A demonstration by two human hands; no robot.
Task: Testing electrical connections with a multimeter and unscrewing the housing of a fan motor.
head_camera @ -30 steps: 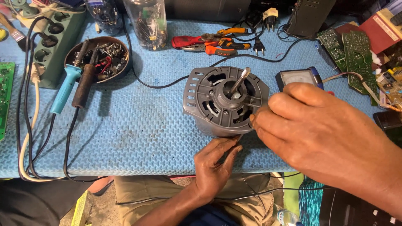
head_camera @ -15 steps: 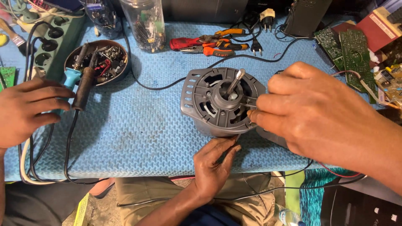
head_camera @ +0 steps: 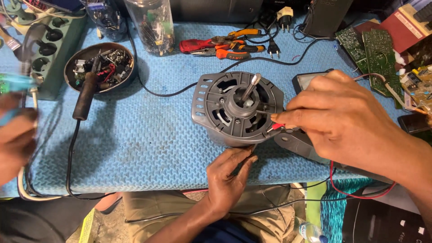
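I count one grey fan motor (head_camera: 237,109) with its shaft pointing up, one brown bowl (head_camera: 72,69) of small parts, one soldering iron (head_camera: 85,95) leaning out of it, two clear jars (head_camera: 150,22), two pairs of pliers (head_camera: 220,46) with red and orange grips, two green circuit boards (head_camera: 371,56) and one green power strip (head_camera: 51,49).

Three hands show. My right hand (head_camera: 346,123) sits just right of the motor, fingers pinched on a thin red-tipped probe (head_camera: 275,127) whose tip touches the motor's right rim. My left hand (head_camera: 15,137) is at the far left edge, blurred, closed around a light blue handled tool (head_camera: 18,83); I cannot tell its exact grip. A third hand (head_camera: 229,177), another person's, reaches up from below, its fingertips loosely bent and touching the motor's near edge.

The motor stands in the middle of a blue textured mat (head_camera: 135,135) covering the bench, well apart from the bowl. Black cables (head_camera: 153,90) cross the mat; a red wire (head_camera: 355,193) hangs off the near right edge. Below the bench is bare floor with a plastic bottle (head_camera: 310,231).
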